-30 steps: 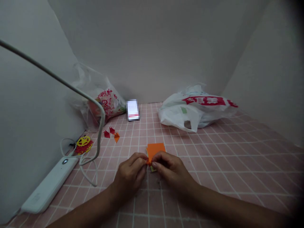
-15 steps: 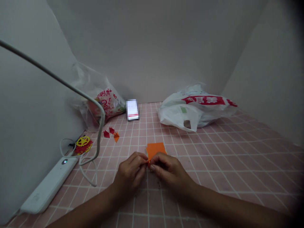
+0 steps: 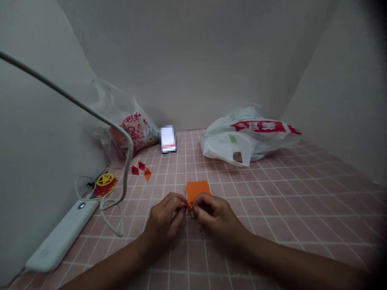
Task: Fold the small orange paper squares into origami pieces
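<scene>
Between my fingertips is a small folded piece of orange paper [image 3: 189,206], mostly covered by the fingers. My left hand [image 3: 167,215] pinches its left side, thumb and forefinger closed. From the other side my right hand [image 3: 216,213] pinches it too, with the fingertips close to those of the left. Just behind the hands lies a stack of square orange paper sheets [image 3: 198,189], its front edge partly hidden by my right hand. Farther left on the cloth rest two small red folded paper pieces [image 3: 135,170] and an orange folded paper piece [image 3: 147,174].
A white power strip [image 3: 62,237] runs along the left wall, with a looped white cable [image 3: 128,161] above it. Yellow and red cut-out shapes [image 3: 105,183] lie beside it. A phone [image 3: 168,139] stands at the back between two plastic bags [image 3: 137,129], [image 3: 242,139]. Pink checked cloth covers the table.
The folded orange paper shows a little more between the fingertips, and a pale bit is visible below it. Both hands keep nearly the same place and grip.
</scene>
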Action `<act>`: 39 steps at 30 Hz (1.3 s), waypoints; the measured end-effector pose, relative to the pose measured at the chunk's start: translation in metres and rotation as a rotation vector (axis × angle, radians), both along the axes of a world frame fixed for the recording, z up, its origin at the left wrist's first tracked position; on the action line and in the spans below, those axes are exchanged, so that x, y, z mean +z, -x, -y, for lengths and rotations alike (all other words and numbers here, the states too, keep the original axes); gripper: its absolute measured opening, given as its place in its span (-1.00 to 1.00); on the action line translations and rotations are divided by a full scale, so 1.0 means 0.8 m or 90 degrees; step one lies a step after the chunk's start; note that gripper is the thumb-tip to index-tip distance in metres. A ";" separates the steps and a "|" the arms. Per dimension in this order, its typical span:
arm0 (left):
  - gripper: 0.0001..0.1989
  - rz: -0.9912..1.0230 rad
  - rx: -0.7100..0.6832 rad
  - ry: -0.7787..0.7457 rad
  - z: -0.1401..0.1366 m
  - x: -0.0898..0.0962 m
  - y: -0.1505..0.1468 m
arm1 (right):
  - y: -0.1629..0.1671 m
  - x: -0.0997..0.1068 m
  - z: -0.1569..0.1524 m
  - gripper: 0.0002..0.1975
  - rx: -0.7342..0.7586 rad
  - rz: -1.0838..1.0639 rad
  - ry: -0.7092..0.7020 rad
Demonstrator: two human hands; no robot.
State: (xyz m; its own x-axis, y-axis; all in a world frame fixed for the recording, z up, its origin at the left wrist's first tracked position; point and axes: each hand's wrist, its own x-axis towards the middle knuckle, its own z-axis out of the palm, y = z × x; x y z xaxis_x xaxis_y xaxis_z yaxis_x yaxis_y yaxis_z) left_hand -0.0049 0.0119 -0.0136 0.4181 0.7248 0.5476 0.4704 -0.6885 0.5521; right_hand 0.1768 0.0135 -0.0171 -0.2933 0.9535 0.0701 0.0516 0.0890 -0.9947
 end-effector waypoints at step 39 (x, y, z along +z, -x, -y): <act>-0.81 -0.152 0.025 -0.121 0.000 -0.005 0.003 | -0.005 0.013 0.001 -0.86 0.001 -0.060 0.048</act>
State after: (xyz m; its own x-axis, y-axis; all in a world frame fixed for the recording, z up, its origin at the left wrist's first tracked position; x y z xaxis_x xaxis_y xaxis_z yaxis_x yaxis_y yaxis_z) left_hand -0.0074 0.0119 -0.0179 0.5253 0.6361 0.5652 0.5989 -0.7482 0.2855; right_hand 0.1809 0.0131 -0.0069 -0.2898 0.9568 0.0249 -0.0429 0.0131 -0.9990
